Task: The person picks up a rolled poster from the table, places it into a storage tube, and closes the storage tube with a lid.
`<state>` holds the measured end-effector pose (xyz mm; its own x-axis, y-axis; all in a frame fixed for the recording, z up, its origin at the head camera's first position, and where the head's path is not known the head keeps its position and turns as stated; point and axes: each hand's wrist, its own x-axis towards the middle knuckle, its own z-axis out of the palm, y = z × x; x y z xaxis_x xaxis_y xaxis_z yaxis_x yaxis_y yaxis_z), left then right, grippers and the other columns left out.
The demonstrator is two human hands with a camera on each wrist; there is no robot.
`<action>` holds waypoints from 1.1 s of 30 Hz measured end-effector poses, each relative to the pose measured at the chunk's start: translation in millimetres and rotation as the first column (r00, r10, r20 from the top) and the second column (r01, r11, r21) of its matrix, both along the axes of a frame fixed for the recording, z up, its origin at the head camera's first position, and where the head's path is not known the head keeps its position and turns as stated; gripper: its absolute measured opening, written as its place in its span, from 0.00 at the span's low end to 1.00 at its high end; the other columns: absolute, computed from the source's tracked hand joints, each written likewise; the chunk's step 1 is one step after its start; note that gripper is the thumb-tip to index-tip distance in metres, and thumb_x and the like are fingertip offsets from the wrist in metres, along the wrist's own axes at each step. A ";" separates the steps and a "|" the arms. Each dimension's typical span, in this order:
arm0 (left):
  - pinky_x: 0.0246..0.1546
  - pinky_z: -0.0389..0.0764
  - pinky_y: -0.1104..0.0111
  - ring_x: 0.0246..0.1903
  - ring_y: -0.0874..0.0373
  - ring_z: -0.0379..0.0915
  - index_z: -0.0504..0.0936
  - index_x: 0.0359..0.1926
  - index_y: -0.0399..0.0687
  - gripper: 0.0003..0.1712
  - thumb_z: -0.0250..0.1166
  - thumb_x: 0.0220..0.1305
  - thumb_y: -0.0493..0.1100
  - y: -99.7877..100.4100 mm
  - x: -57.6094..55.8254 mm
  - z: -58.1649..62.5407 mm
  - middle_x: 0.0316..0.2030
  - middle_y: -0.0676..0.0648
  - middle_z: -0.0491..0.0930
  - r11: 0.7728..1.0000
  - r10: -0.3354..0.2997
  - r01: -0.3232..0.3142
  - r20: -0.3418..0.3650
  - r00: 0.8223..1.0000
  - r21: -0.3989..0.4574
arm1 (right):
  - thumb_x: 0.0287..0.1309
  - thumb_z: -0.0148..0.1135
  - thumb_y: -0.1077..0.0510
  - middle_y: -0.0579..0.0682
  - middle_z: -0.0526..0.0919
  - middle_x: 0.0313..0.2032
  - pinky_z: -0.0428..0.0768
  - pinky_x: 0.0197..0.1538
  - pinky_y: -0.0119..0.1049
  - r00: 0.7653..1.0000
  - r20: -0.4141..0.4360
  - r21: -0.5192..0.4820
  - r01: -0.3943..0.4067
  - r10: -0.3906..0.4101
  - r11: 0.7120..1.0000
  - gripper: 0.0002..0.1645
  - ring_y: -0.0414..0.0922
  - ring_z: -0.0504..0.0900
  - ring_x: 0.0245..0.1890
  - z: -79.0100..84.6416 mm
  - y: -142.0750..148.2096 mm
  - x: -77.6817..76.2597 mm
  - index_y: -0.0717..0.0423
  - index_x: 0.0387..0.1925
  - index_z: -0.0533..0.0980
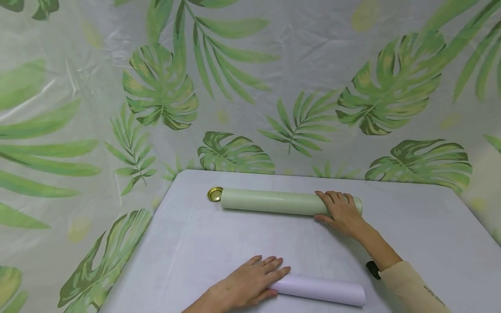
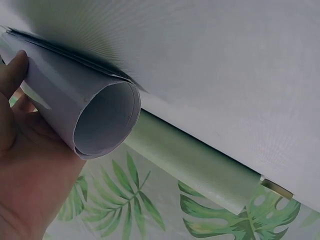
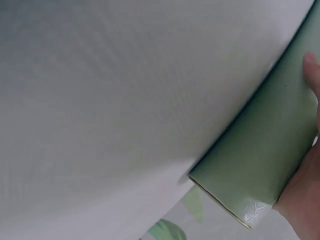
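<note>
A long pale green roll lies crosswise near the table's far edge. Its right part is under my right hand, fingers over the top and thumb on the near side; in the right wrist view the same hand holds the green roll near one end. Closer to me, a white paper roll lies roughly parallel to it. My left hand holds its left part, fingers across the top and thumb along the near side. The left wrist view shows the paper roll's open, hollow end with layered edges.
A small round gold-coloured dish or lid sits at the green roll's left end. The white table has rounded far corners. Behind it hangs a leaf-patterned sheet. A dark band shows at the right wrist.
</note>
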<state>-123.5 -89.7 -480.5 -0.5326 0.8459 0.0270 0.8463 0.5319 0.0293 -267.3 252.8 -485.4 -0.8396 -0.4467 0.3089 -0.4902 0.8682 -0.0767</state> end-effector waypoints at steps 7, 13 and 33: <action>0.67 0.77 0.60 0.71 0.56 0.71 0.66 0.77 0.55 0.31 0.54 0.80 0.57 -1.5 -0.5 1.9 0.72 0.48 0.73 0.999 -0.009 0.010 -0.041 0.999 0.036 | 0.55 0.76 0.42 0.64 0.79 0.56 0.71 0.59 0.69 0.998 -0.066 -0.024 -0.015 0.013 1.000 0.47 0.67 0.78 0.57 -2.7 0.1 -3.5 0.56 0.71 0.69; 0.63 0.79 0.64 0.68 0.58 0.75 0.70 0.75 0.55 0.31 0.60 0.76 0.57 -6.6 -2.4 1.0 0.69 0.50 0.78 0.991 0.016 -0.001 -0.113 0.993 0.131 | 0.56 0.75 0.40 0.64 0.79 0.57 0.69 0.60 0.70 0.999 -0.036 -0.048 0.007 -0.009 0.999 0.47 0.66 0.77 0.57 -4.4 -1.2 -4.9 0.54 0.71 0.69; 0.43 0.77 0.71 0.53 0.60 0.82 0.76 0.71 0.52 0.32 0.70 0.68 0.50 -48.8 -15.8 7.7 0.62 0.55 0.83 0.939 0.174 -0.144 -0.070 0.982 0.312 | 0.46 0.79 0.42 0.60 0.81 0.54 0.70 0.56 0.68 0.967 -0.250 -0.061 0.024 -0.039 0.998 0.49 0.64 0.79 0.53 21.3 46.2 26.5 0.42 0.71 0.71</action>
